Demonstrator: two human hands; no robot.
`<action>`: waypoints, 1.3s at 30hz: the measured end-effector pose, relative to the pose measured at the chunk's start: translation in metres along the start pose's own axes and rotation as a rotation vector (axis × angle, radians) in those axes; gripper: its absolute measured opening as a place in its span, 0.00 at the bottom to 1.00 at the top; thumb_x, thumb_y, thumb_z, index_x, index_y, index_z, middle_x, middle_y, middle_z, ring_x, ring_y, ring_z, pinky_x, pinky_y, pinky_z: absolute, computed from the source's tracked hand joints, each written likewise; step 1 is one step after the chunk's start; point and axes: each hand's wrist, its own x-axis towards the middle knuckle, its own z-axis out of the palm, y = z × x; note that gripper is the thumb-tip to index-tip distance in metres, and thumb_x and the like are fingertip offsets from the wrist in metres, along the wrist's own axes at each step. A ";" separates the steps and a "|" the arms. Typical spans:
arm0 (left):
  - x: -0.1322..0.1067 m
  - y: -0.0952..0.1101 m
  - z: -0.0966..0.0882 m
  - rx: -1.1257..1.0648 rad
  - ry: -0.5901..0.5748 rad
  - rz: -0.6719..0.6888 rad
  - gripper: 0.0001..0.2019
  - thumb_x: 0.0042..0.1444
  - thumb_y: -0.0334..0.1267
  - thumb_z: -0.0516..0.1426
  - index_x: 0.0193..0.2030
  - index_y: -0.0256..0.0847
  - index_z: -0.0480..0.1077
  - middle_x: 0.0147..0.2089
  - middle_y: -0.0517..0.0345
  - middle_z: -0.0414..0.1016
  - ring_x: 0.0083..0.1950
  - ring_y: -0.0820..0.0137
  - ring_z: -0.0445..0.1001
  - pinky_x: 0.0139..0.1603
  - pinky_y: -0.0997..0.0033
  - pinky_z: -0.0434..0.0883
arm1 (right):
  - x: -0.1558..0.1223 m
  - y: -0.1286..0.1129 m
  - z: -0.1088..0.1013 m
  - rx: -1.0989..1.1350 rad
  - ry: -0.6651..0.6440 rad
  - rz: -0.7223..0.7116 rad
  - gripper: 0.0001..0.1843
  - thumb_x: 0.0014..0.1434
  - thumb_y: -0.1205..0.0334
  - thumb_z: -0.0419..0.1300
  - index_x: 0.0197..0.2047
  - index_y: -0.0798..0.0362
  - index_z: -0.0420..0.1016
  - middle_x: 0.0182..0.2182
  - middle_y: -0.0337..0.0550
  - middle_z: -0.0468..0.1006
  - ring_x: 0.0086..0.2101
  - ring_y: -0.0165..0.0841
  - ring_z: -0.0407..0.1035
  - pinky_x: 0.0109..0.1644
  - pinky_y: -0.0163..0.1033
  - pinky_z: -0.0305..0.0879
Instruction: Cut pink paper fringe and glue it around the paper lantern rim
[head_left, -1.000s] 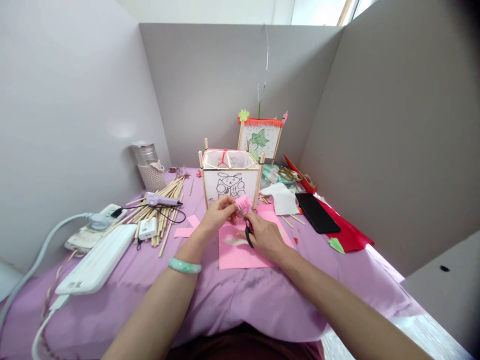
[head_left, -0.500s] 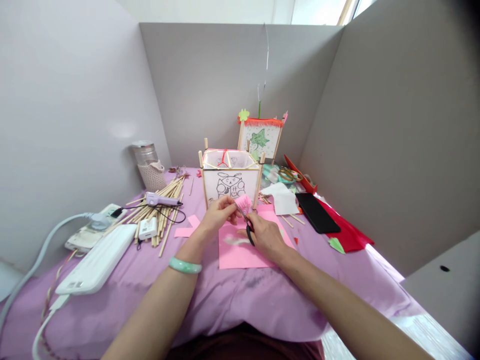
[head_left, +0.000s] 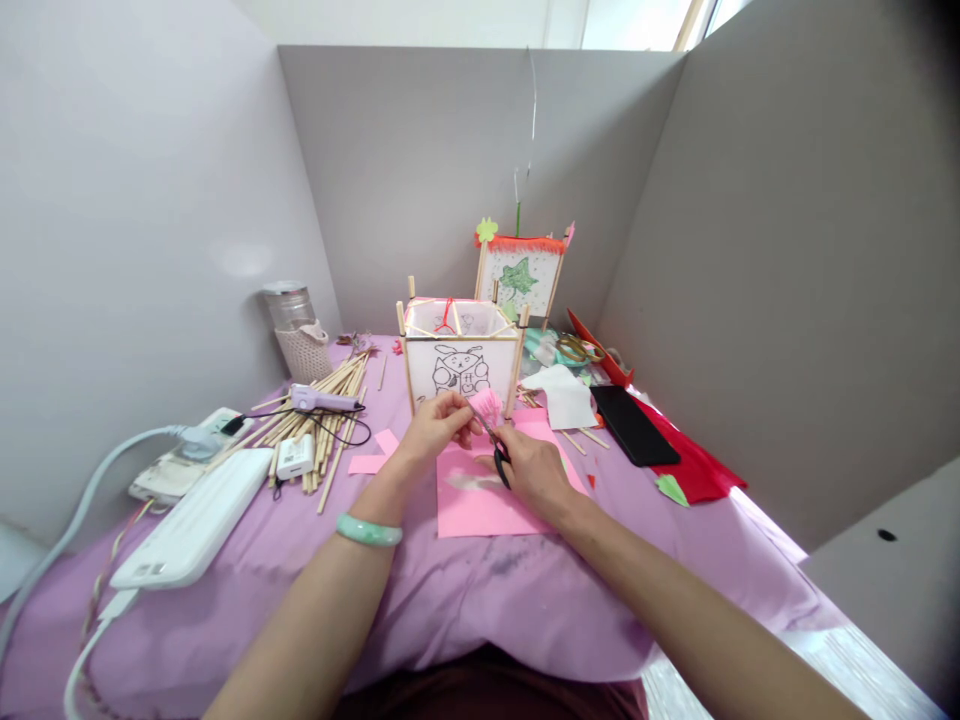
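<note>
The left hand (head_left: pixel 441 422) pinches a fringed pink paper strip (head_left: pixel 489 402) between thumb and fingers, its fringed end sticking out just right of the pinch. The right hand (head_left: pixel 536 472) is closed around the black-handled scissors (head_left: pixel 502 468), whose blades point at the strip, close beside the left fingertips. Beneath both grips lies a pink paper sheet (head_left: pixel 487 520); just behind them stands a stick-framed lantern (head_left: pixel 461 366), while cut pink pieces (head_left: pixel 367 465) lie left of the left hand.

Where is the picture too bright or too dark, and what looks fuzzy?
Head view: washed-out light above the flat grey back panel, dark fuzzy top-right corner, pale glare on the flat grey left panel; the small pink fringed paper looks slightly blurry.
</note>
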 end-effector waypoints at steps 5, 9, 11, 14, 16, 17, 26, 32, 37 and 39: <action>0.000 0.000 0.000 -0.003 -0.005 0.004 0.11 0.48 0.41 0.59 0.29 0.37 0.61 0.24 0.58 0.75 0.20 0.76 0.69 0.23 0.75 0.69 | 0.000 0.001 0.000 0.000 0.015 -0.005 0.16 0.58 0.49 0.57 0.41 0.53 0.70 0.31 0.40 0.77 0.31 0.32 0.72 0.30 0.33 0.53; 0.000 0.000 0.000 -0.002 -0.008 0.009 0.11 0.48 0.40 0.59 0.29 0.38 0.61 0.24 0.58 0.75 0.20 0.76 0.69 0.23 0.75 0.68 | -0.001 0.002 0.001 0.016 0.032 -0.012 0.15 0.57 0.49 0.58 0.41 0.53 0.70 0.30 0.39 0.77 0.31 0.31 0.71 0.30 0.33 0.53; 0.000 0.000 0.000 -0.002 -0.009 0.009 0.11 0.49 0.40 0.59 0.29 0.38 0.61 0.24 0.58 0.75 0.19 0.76 0.69 0.23 0.75 0.68 | -0.001 0.002 0.001 0.024 0.038 -0.016 0.15 0.57 0.50 0.58 0.40 0.53 0.70 0.30 0.39 0.77 0.30 0.31 0.71 0.30 0.32 0.53; 0.000 0.000 0.000 0.001 -0.007 0.004 0.11 0.48 0.40 0.59 0.29 0.38 0.61 0.24 0.58 0.74 0.19 0.76 0.69 0.23 0.75 0.68 | -0.001 0.003 0.001 0.032 0.039 -0.021 0.15 0.57 0.50 0.59 0.40 0.53 0.70 0.30 0.39 0.77 0.30 0.31 0.71 0.30 0.32 0.53; -0.001 0.001 0.001 0.003 -0.004 0.002 0.11 0.48 0.40 0.59 0.29 0.38 0.61 0.24 0.59 0.74 0.20 0.76 0.69 0.23 0.75 0.68 | 0.000 0.003 0.001 0.036 0.036 -0.023 0.15 0.57 0.50 0.59 0.40 0.53 0.70 0.31 0.39 0.77 0.31 0.31 0.71 0.30 0.32 0.53; -0.001 0.002 0.001 0.005 -0.003 0.002 0.10 0.48 0.40 0.59 0.29 0.38 0.61 0.24 0.59 0.74 0.20 0.76 0.69 0.23 0.75 0.68 | 0.000 0.003 0.001 0.036 0.034 -0.022 0.15 0.57 0.50 0.59 0.40 0.53 0.70 0.31 0.39 0.77 0.31 0.31 0.71 0.30 0.32 0.53; 0.000 0.001 0.000 0.009 0.016 -0.010 0.08 0.48 0.38 0.57 0.29 0.37 0.62 0.23 0.59 0.74 0.19 0.76 0.69 0.23 0.75 0.68 | -0.001 0.005 0.003 0.062 0.053 -0.062 0.15 0.59 0.49 0.56 0.42 0.52 0.68 0.31 0.38 0.75 0.31 0.31 0.70 0.30 0.33 0.53; 0.001 0.001 0.000 0.008 0.000 -0.004 0.08 0.48 0.38 0.57 0.29 0.37 0.62 0.23 0.59 0.75 0.19 0.76 0.69 0.23 0.75 0.68 | -0.001 0.005 0.005 0.074 0.042 -0.068 0.15 0.59 0.49 0.55 0.41 0.52 0.67 0.29 0.38 0.74 0.29 0.31 0.69 0.30 0.33 0.52; 0.000 0.000 0.000 0.013 -0.012 0.006 0.08 0.49 0.37 0.57 0.29 0.37 0.62 0.23 0.59 0.75 0.19 0.76 0.70 0.23 0.75 0.68 | -0.001 0.004 0.004 0.078 0.015 -0.054 0.15 0.60 0.49 0.55 0.41 0.52 0.67 0.30 0.38 0.74 0.29 0.31 0.70 0.29 0.33 0.52; 0.000 0.000 0.000 0.015 -0.026 0.010 0.08 0.49 0.37 0.57 0.30 0.37 0.62 0.23 0.58 0.75 0.20 0.76 0.70 0.23 0.75 0.69 | -0.001 0.003 0.003 0.075 0.011 -0.049 0.15 0.60 0.49 0.54 0.41 0.52 0.67 0.30 0.38 0.74 0.30 0.31 0.70 0.30 0.33 0.52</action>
